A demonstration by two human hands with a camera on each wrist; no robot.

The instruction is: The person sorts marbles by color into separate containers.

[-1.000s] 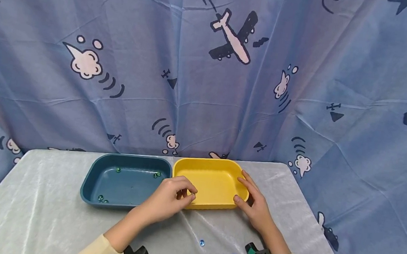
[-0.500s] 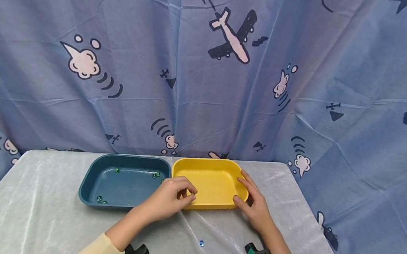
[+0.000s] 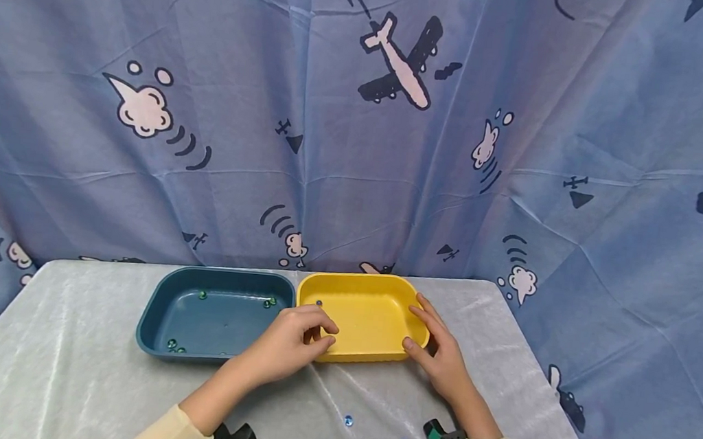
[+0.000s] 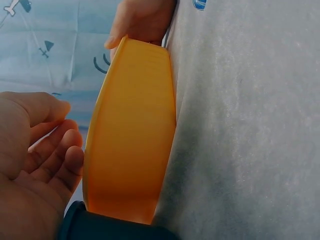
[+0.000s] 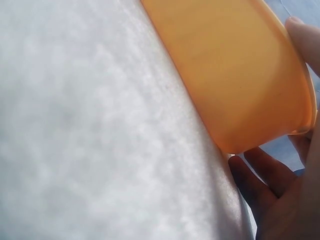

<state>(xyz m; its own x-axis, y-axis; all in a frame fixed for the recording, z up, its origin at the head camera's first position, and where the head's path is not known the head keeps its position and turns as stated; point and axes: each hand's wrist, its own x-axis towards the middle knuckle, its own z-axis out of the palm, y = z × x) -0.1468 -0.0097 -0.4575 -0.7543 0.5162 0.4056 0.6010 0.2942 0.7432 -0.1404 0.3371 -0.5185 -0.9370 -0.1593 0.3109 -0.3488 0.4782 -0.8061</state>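
Observation:
In the head view my left hand [image 3: 299, 336] hovers over the near left rim of a yellow tray [image 3: 375, 318], fingers loosely curled and nothing visible between thumb and fingertips. One small blue bead [image 3: 319, 303] lies inside this tray, just beyond the hand. My right hand [image 3: 442, 357] holds the tray's right end, its thumb at the near corner rim and its fingers round the side; the right wrist view shows the yellow wall [image 5: 225, 75] between them. Three shiny blue beads lie on the cloth in front, one of them [image 3: 349, 420] nearest the tray.
A teal tray [image 3: 210, 356] stands against the yellow one on its left, with several green beads [image 3: 172, 343] scattered inside, partly behind my left hand. Pale cloth [image 3: 67, 369] covers the table. A blue printed curtain [image 3: 240, 135] hangs behind the table's far edge.
A blue bead now shows in the yellow tray beside my left hand, which has let it go and shifted slightly left. The right hand stays as it was.

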